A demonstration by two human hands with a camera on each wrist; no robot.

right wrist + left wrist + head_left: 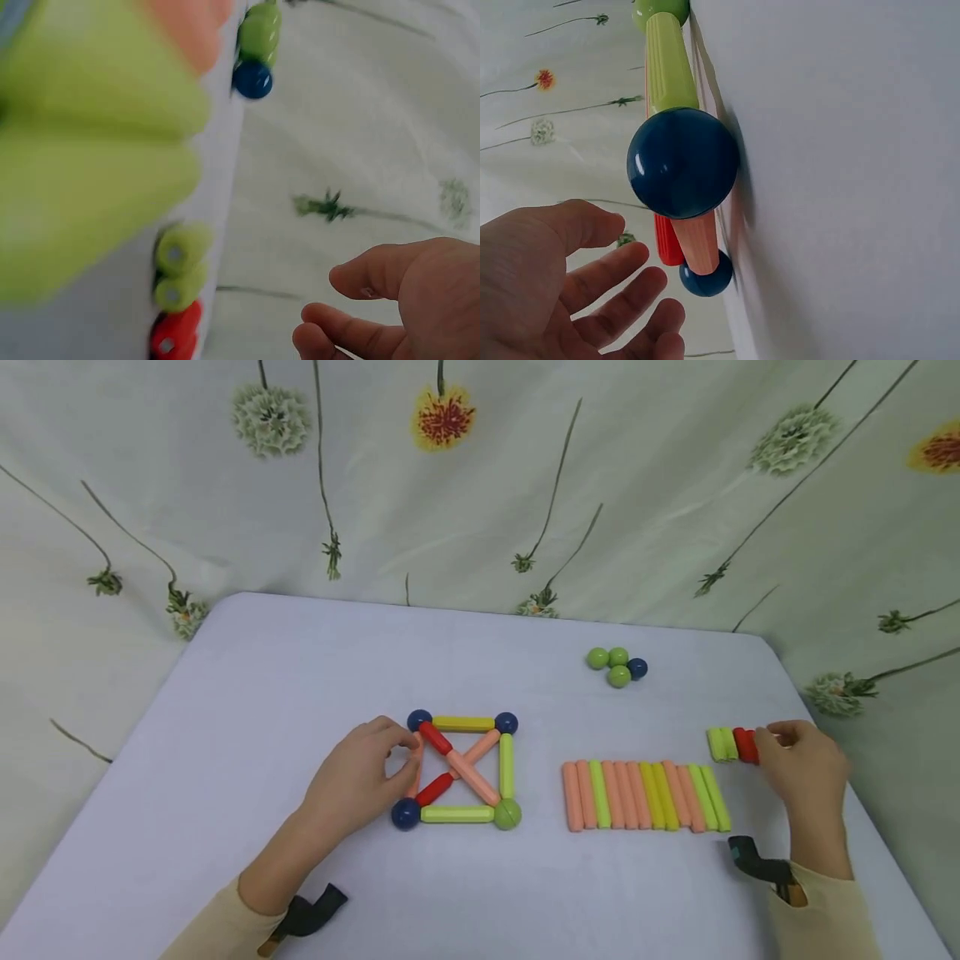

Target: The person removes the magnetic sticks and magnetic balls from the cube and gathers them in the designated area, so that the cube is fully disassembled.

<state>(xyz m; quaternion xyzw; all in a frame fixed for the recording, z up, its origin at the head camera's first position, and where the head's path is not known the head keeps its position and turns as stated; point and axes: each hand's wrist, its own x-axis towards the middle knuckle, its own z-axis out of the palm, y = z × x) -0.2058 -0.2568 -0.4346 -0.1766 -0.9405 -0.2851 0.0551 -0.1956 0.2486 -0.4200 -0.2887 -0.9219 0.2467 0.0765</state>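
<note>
A square of sticks and balls lies on the table, with navy balls [406, 814] at three corners and a green ball [507, 814] at the fourth. Yellow, lime and salmon sticks form its sides; a red-and-salmon diagonal [473, 777] crosses another. My left hand [360, 772] hovers at the left side, over the salmon stick [697, 244]; its fingers are spread and empty in the left wrist view. My right hand [806, 768] is at short red sticks [745, 746] beside short lime sticks [722, 744]. Its thumb and fingers [345, 330] stand apart, holding nothing.
A row of long salmon, lime and yellow sticks [645, 795] lies between the square and my right hand. Green balls [618, 677] and one navy ball [637, 668] cluster near the back edge. Behind the white table [315, 652] hangs a flowered cloth [465, 510].
</note>
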